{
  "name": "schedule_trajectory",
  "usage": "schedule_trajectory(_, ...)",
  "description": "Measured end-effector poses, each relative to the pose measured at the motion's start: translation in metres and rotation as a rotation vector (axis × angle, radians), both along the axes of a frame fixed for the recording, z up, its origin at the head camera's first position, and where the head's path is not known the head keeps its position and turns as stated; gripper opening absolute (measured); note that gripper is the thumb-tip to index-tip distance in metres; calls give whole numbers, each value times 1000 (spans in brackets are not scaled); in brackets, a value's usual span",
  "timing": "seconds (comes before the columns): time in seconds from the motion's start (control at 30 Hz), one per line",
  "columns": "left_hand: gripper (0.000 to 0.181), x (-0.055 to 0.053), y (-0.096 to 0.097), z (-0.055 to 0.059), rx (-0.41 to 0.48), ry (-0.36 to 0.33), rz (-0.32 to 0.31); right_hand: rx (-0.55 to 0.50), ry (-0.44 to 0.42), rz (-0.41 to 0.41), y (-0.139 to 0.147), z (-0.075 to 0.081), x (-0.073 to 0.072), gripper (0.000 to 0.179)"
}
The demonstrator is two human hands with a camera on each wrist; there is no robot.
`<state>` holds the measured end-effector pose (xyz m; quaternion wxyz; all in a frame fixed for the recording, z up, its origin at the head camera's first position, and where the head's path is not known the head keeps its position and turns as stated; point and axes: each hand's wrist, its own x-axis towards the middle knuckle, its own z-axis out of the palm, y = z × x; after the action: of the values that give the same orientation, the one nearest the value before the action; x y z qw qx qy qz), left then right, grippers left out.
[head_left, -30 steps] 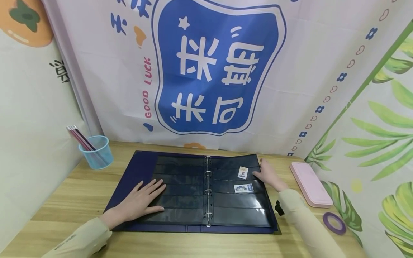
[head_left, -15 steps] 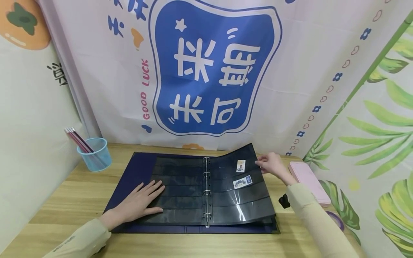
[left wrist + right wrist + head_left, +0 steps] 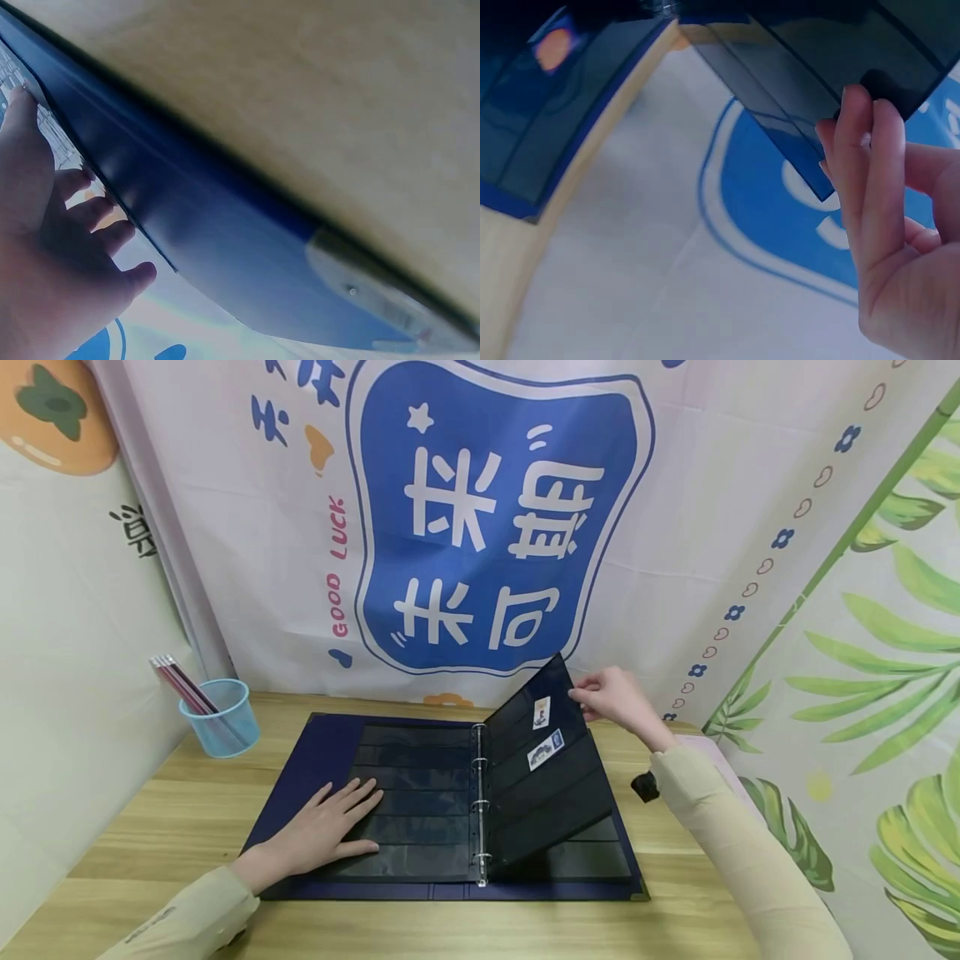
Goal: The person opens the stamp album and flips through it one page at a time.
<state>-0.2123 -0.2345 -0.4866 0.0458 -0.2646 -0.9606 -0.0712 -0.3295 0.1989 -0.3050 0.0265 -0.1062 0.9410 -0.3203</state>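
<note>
On the wooden table (image 3: 420, 931) in the head view, a blue binder (image 3: 318, 760) lies open, its metal rings (image 3: 482, 808) down the middle. The left hand (image 3: 318, 831) rests on the left page (image 3: 427, 785), fingers spread and holding nothing. The right hand (image 3: 615, 700) pinches the outer edge of the right page (image 3: 555, 793) near its top corner, holding it tilted up above another black page (image 3: 592, 860). A small stamp (image 3: 542, 713) and a wider stamp (image 3: 546, 750) sit on the raised page; either might slip out if it were shaken or tipped steeply, and a sideways pull could strain the ring holes. In the left wrist view, that hand's fingers appear apart beside the blue cover (image 3: 202, 202); whether they press down cannot be told, and with little weight there the binder might shift under a tug. In the right wrist view, the fingers (image 3: 889, 172) lie against the page close to its corner; so small a hold could bend the corner or let the page flop back.
</note>
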Motion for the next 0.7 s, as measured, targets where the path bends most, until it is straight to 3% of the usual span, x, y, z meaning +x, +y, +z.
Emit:
schedule_trajectory(0.33,79,-3,1,2,-11,7,-28,-22,2,31,-40,31,-2,29)
schedule_trajectory(0.53,77,-5,3,11,-28,3,-55,-64,-34,19,-56,39,-5,27)
schedule_trajectory(0.7,70,-8,12,20,-20,60,-44,-109,-60,25,-66,41,-9,26)
